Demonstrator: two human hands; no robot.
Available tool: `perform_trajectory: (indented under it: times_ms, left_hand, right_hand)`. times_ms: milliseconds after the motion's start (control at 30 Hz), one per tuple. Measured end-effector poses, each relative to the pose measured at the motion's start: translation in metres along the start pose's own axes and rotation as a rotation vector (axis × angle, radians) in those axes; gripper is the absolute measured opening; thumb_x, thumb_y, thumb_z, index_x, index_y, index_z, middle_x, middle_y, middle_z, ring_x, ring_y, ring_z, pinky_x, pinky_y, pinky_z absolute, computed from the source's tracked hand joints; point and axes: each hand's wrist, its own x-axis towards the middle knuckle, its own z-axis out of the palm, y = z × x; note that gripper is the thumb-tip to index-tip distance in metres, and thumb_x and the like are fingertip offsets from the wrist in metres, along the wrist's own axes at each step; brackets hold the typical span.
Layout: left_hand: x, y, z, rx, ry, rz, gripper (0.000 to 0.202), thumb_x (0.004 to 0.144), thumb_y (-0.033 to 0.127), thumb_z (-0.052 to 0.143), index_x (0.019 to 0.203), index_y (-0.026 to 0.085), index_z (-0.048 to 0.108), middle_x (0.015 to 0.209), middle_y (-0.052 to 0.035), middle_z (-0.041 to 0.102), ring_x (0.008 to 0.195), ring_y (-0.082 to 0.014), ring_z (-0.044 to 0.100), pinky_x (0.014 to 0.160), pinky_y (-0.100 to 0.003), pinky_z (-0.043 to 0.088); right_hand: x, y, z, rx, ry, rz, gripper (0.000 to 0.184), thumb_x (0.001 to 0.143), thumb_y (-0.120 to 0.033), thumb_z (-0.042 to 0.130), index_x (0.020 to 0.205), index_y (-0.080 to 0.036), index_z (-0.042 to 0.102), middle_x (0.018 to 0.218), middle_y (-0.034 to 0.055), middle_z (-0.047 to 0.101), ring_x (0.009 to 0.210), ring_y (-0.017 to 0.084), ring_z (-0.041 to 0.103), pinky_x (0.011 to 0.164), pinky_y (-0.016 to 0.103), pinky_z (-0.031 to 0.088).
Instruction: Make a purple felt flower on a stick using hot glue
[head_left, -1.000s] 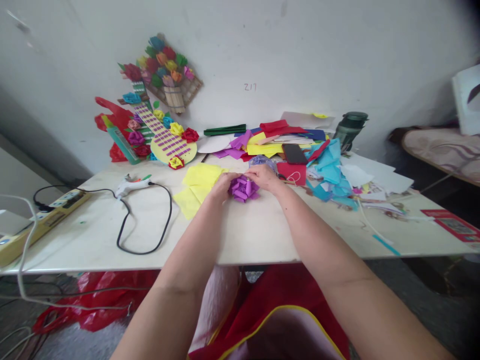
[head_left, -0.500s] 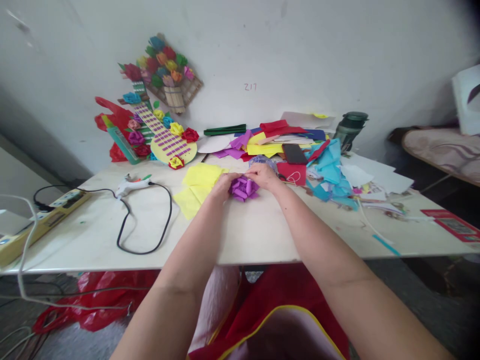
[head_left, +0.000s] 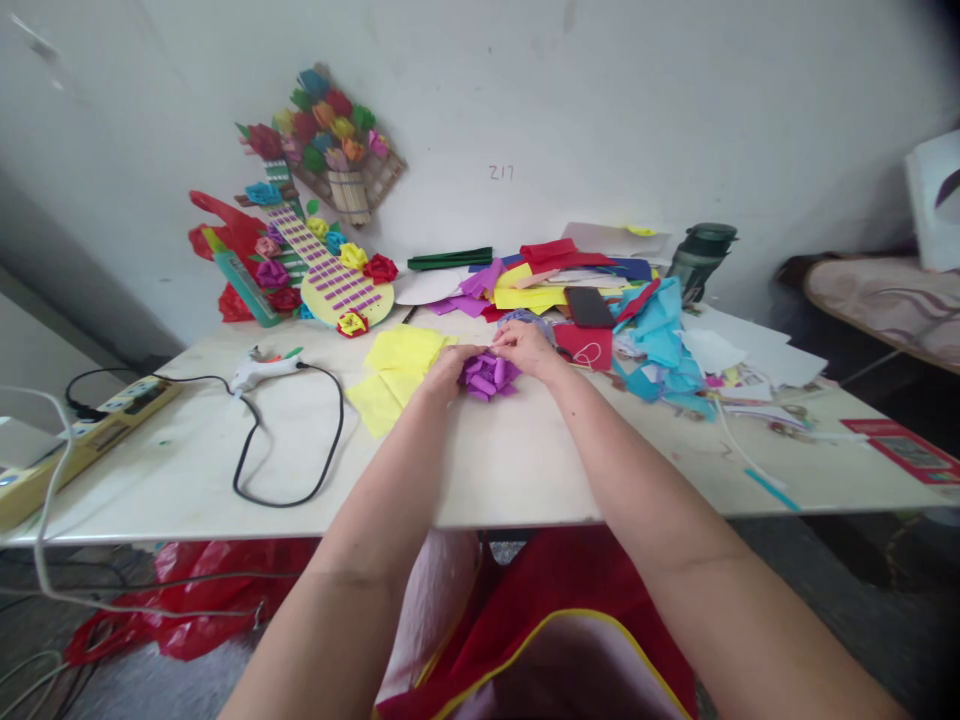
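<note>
A purple paper flower [head_left: 489,376] made of rolled petals rests on the pale table [head_left: 480,470]. My left hand [head_left: 445,370] grips its left side with curled fingers. On the flower's upper right edge, my right hand [head_left: 527,349] pinches the petals. Yellow paper sheets [head_left: 396,366] lie just left of my left hand. Both forearms reach in from the table's near edge.
A white glue gun [head_left: 261,370] with a black cord [head_left: 289,450] lies at the left, beside a power strip [head_left: 82,435]. A heap of coloured paper [head_left: 600,300], a dark phone [head_left: 589,307] and a green bottle [head_left: 697,255] sit behind. A paper guitar with flowers [head_left: 330,280] leans on the wall.
Almost nothing has moved. Both hands stay on the purple flower, with the fingers shifting slightly on its petals.
</note>
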Motion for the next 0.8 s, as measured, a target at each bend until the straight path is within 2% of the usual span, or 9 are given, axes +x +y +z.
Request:
perform_trajectory:
  times_ms: [200, 400, 800]
  left_hand:
    - [-0.0015, 0.0024, 0.0014, -0.019, 0.036, -0.054, 0.013, 0.058, 0.022, 0.072, 0.064, 0.015, 0.062, 0.060, -0.0024, 0.064, 0.052, -0.0126, 0.058, 0.055, -0.026, 0.045]
    - [-0.0012, 0.0032, 0.0021, -0.056, 0.021, -0.072, 0.018, 0.064, 0.027, 0.073, 0.066, 0.015, 0.060, 0.060, -0.0013, 0.062, 0.051, -0.0121, 0.057, 0.054, -0.025, 0.044]
    - [0.0042, -0.0011, -0.0015, 0.016, 0.032, -0.035, 0.018, 0.057, 0.023, 0.077, 0.064, 0.014, 0.064, 0.061, -0.0025, 0.065, 0.052, -0.0130, 0.058, 0.054, -0.026, 0.044]
  right_hand:
    - [0.0006, 0.0007, 0.0021, 0.063, 0.010, 0.038, 0.009, 0.065, -0.012, 0.068, 0.058, -0.017, 0.072, 0.084, 0.0065, 0.069, 0.082, 0.018, 0.062, 0.080, 0.031, 0.050]
    - [0.0009, 0.0023, 0.0041, 0.127, 0.038, 0.042, 0.009, 0.060, -0.011, 0.071, 0.055, -0.018, 0.070, 0.076, 0.0029, 0.067, 0.074, 0.015, 0.060, 0.076, 0.030, 0.050]
    - [0.0010, 0.0043, 0.0050, 0.171, 0.045, 0.035, 0.011, 0.057, -0.008, 0.072, 0.053, -0.018, 0.069, 0.069, 0.0011, 0.064, 0.070, 0.013, 0.058, 0.072, 0.029, 0.048]
